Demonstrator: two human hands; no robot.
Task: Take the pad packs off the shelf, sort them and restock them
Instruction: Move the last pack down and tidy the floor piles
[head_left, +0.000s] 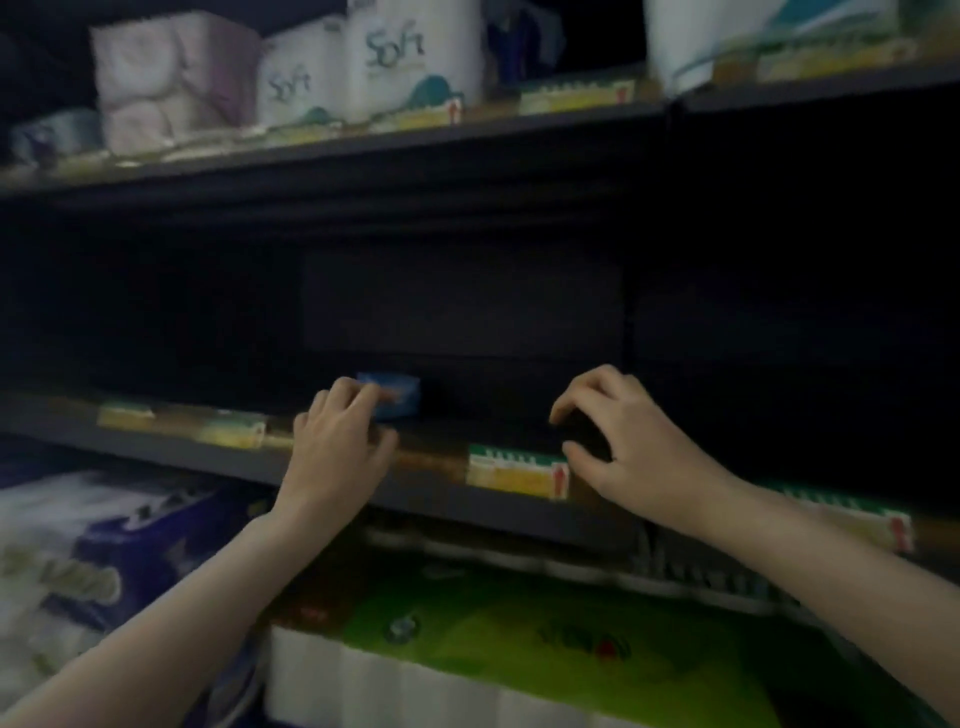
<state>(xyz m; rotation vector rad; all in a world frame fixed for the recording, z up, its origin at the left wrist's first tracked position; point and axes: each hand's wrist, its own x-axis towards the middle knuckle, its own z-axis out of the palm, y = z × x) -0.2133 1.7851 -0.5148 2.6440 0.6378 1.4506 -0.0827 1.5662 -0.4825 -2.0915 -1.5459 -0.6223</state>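
A person reaches both hands into the dark middle shelf (332, 470) of a store rack, where one small blue pad pack (397, 397) stands just behind the shelf's front lip. The left hand (337, 447) rests over that lip with its fingertips curled onto the near face of the pack, apparently pinching it to draw it forward; blur hides how firm the hold is. To the right of the pack and apart from it, the right hand (618, 441) hovers at the shelf edge, fingers bent in a loose claw with a gap to the thumb; whether anything dark lies inside that claw cannot be told, though it looks empty. A green and yellow price tag (519, 470) sits on the lip between the two hands. Behind the pack the shelf is in shadow, so any further packs are hidden. Above the pack, wrapped tissue rolls (415, 57) marked "Soft" line the upper shelf; below it lie a green-topped bundle (493, 639) and a purple and white pack (109, 551). Judging by this lone pack within reach, clearing the shelf seems near its end, with sorting and restocking to come
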